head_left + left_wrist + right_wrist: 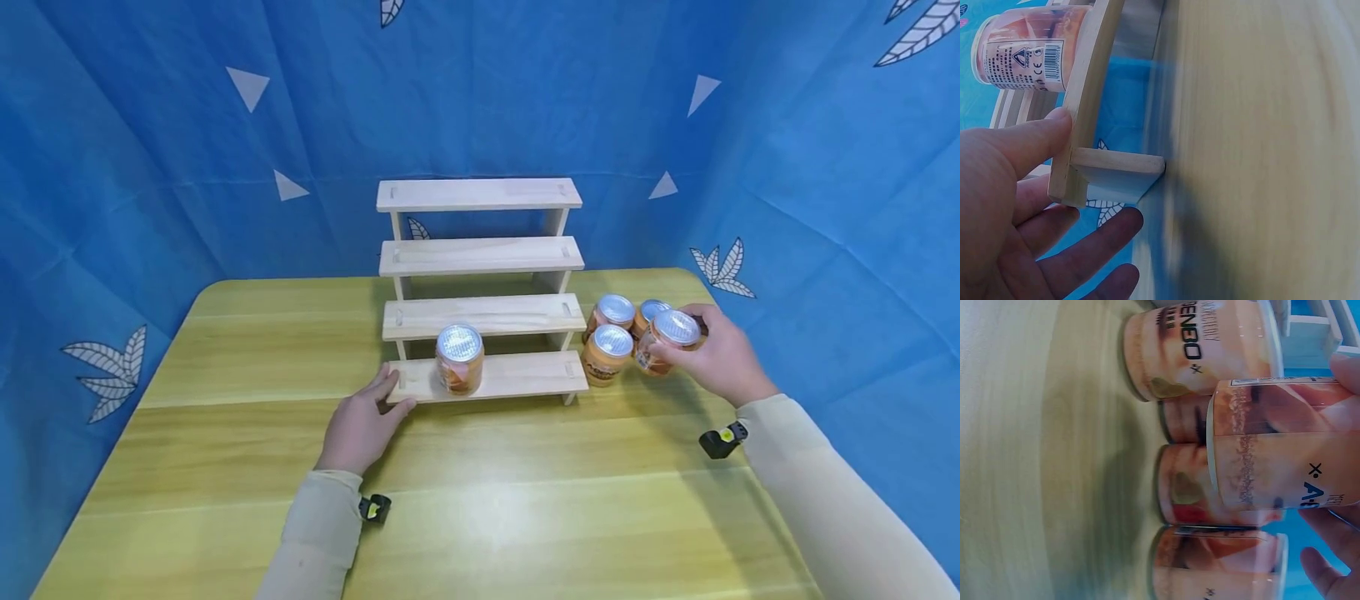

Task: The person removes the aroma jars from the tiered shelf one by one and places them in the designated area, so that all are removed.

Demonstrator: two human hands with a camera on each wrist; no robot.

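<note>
A pale wooden tiered shelf [483, 312] stands on the table. My left hand [363, 425] grips the left end of its lowest step, thumb [1054, 125] on the front edge and the lower fingers spread loose beneath. On that step a peach-orange can [460, 371] with a silver lid stands upright, left of the middle. My right hand [720, 354] holds a similar can [1285, 450], raised above the table, with its lid up. Just left of it, right of the shelf, several matching cans [606, 362] stand close together; the held can partly hides some of them.
The wooden table [480, 517] reaches back to blue cloth [480, 92] hung at the rear and sides. The shelf's three upper steps [480, 193] rise toward the rear cloth. A black wrist camera [722, 440] sits at the right cuff, another [375, 508] at the left.
</note>
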